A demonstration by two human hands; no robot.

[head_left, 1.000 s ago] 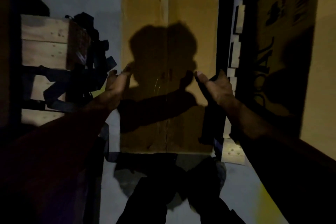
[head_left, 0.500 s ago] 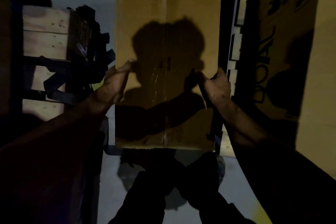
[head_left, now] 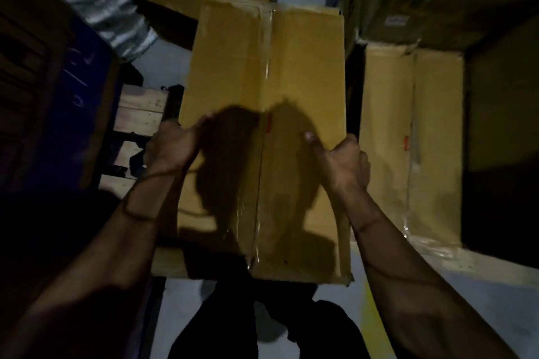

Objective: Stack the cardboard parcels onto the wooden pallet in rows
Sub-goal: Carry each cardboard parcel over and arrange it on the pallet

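Cardboard parcel [head_left: 262, 114] sits mid-frame, clear of the floor, both hands clasping its sides: left hand [head_left: 170, 147] at nine o'clock, right hand [head_left: 345, 162] at three. Wooden pallet [head_left: 140, 114] at nine o'clock looks bare; stacking seems barely begun.

The parcel [head_left: 294, 73] I was holding was a plain yellow-brown cardboard, with a strip of glossy clear tape along its middle seam and a small red mark beside it. The box [head_left: 408, 131] to its right was a paler tan, also with a red fleck. The pallet slats [head_left: 140, 114] were light bare wood. A sleeve [head_left: 116, 14] showed grey-and-white stripes, next to a dark blue panel [head_left: 78, 87]. The floor [head_left: 481, 280] was pale grey.
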